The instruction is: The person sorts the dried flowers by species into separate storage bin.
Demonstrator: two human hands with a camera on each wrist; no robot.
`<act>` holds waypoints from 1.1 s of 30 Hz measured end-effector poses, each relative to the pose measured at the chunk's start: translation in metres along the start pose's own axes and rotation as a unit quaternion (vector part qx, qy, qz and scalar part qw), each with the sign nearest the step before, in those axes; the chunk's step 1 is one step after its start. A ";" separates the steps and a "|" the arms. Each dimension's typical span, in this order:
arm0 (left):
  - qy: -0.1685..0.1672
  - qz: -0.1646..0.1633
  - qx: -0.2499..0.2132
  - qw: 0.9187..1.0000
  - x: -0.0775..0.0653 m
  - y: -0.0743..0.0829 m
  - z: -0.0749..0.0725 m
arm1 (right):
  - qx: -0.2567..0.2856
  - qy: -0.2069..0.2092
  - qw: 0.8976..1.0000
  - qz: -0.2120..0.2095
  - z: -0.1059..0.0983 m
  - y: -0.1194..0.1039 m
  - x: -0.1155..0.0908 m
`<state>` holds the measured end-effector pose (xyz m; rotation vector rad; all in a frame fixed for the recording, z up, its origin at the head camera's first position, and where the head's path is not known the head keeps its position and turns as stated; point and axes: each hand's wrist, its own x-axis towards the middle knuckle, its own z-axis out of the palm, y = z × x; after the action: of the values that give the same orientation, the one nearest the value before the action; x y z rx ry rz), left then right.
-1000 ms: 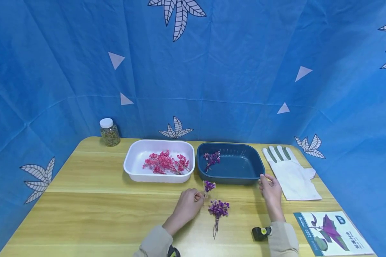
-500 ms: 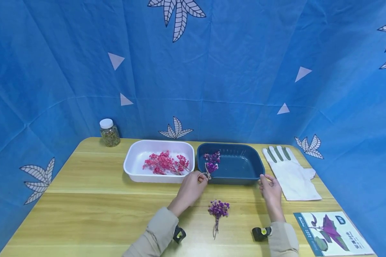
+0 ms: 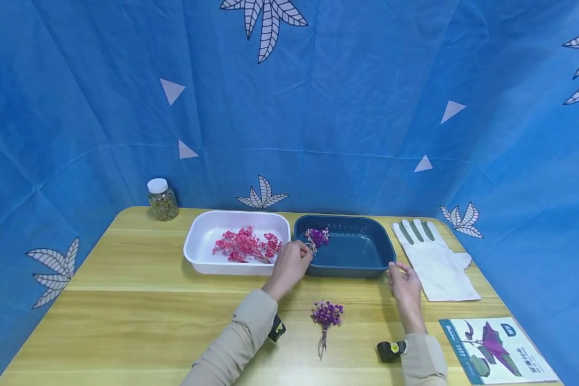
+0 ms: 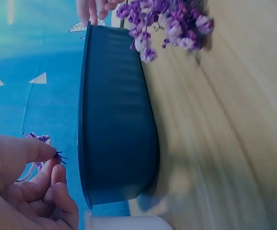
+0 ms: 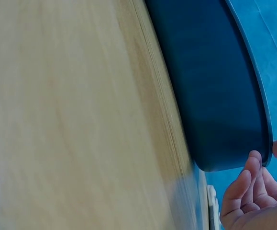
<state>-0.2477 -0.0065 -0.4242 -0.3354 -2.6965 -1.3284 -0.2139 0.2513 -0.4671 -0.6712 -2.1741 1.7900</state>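
My left hand (image 3: 291, 262) pinches the stems of a small purple dried flower bunch (image 4: 38, 139) between thumb and fingers. The bunch, tied with twine, is over the left end of the dark blue tray (image 3: 352, 271). Its blooms overlap the purple flowers in that tray, so the head view does not separate them. With thumb on one side and fingers on the other, my right hand (image 3: 405, 281) holds the rim at the tray's front right corner. Another purple bunch (image 3: 327, 313) lies on the table between the two forearms, flower heads toward the trays.
Left of the blue tray stands a white tray (image 3: 236, 268) with pink dried flowers (image 3: 243, 244). A lidded jar (image 3: 163, 203) is at the back left. White gloves (image 3: 436, 268) and a printed flower packet (image 3: 499, 348) lie on the right. A blue curtain (image 3: 289, 107) hangs behind the table.
My left hand has carried the small purple bunch from the table in front up and away, over the blue tray's front rim. My right hand has stayed at the tray's corner.
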 end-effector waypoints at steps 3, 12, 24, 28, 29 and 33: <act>0.009 0.006 0.017 1.000 0.004 -0.001 0.002 | 0.000 -0.002 1.000 0.001 0.001 0.001 0.000; 0.004 0.006 0.047 0.999 0.005 -0.006 0.008 | 0.006 -0.002 1.000 0.000 0.002 0.001 0.000; -0.011 -0.005 0.027 1.000 0.002 -0.006 0.006 | 0.004 -0.002 1.000 -0.001 0.002 0.000 0.000; -0.009 -0.007 0.003 1.000 -0.004 -0.004 0.005 | 0.000 0.000 1.000 -0.001 0.001 0.000 0.000; -0.007 -0.006 -0.005 1.000 -0.005 -0.003 0.005 | 0.000 0.000 1.000 -0.001 0.001 0.000 0.000; -0.007 -0.012 -0.029 0.999 -0.012 -0.002 0.004 | -0.002 0.001 1.000 -0.001 0.000 0.000 -0.001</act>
<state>-0.2363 -0.0061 -0.4307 -0.3194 -2.6847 -1.4188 -0.2135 0.2506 -0.4666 -0.6701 -2.1773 1.7842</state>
